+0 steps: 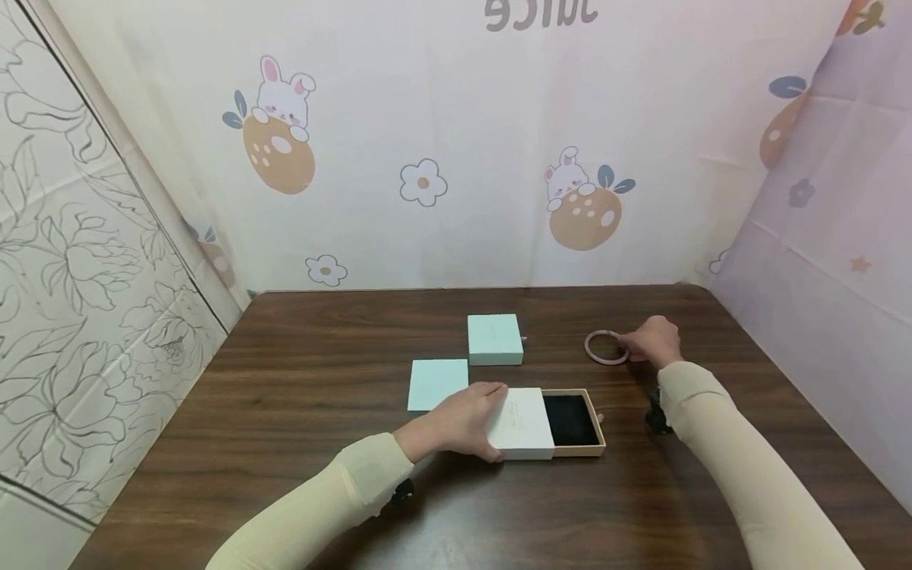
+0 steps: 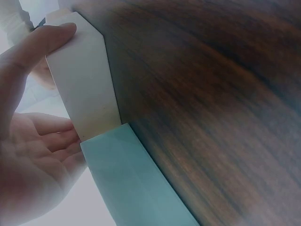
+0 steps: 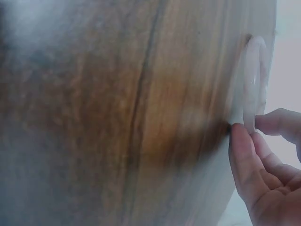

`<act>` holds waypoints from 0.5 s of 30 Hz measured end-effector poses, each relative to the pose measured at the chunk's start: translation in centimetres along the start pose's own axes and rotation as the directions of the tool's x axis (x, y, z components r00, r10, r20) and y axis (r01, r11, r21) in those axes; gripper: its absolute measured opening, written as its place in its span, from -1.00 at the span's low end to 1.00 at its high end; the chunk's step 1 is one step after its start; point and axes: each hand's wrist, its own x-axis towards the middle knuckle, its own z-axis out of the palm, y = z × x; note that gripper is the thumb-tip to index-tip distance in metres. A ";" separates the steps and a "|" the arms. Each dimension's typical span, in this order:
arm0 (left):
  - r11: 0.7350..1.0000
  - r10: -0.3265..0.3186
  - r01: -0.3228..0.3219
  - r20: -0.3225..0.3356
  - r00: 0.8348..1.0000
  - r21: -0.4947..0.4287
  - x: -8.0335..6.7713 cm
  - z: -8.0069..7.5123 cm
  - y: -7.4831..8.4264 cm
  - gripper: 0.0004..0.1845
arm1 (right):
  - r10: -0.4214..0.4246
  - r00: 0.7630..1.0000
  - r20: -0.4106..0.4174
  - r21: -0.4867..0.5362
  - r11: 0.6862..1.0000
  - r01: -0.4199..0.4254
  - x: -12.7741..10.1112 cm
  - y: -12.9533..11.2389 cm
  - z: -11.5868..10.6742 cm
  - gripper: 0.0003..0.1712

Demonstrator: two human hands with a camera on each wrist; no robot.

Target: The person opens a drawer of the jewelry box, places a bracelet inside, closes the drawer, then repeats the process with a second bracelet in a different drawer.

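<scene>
We see the right hand (image 1: 651, 340) pinching the pale bangle (image 1: 606, 347) at its near rim, flat on the surface (image 1: 299, 380); the left hand (image 1: 463, 419) grips the white sleeve (image 1: 523, 423) of the open drawer box (image 1: 577, 421).

Item count on the counter (image 1: 285, 396):

- Drawer-style box: one, made up of one white sleeve (image 1: 523, 423) and one tan tray (image 1: 577, 419) with a black lining.
- Closed mint-green box (image 1: 495, 339): one.
- Flat mint-green square (image 1: 438, 384): one.
- Pale pink ring-shaped bangle (image 1: 604, 347): one.

Hands in view: two, one left hand (image 1: 463, 419) and one right hand (image 1: 651, 340).

Counter: one, dark wood grain.

Printed on the backdrop: two rabbit figures and two complete flower figures.
</scene>
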 end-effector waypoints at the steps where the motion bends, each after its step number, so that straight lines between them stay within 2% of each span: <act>1: 1.000 -0.001 0.001 0.000 1.000 0.001 0.0 0.0 0.0 0.08 | 0.006 1.000 0.004 0.026 1.000 -0.006 0.1 0.2 0.0 -0.53; 6: 1.000 0.003 -0.003 -0.007 1.000 -0.002 -0.1 0.1 0.0 0.07 | 0.044 0.997 0.058 0.209 0.976 -0.056 0.0 1.1 -0.2 -0.62; 11: 1.000 0.017 -0.017 -0.023 1.000 0.007 -0.1 0.2 0.0 0.08 | 0.016 0.994 0.104 0.331 0.942 -0.050 -0.9 1.3 -0.6 -0.67; 15: 1.000 0.022 -0.022 -0.030 0.999 0.009 -0.1 0.3 -0.1 0.09 | 0.038 0.989 0.144 0.426 0.900 -0.097 -1.7 1.1 -1.0 -0.69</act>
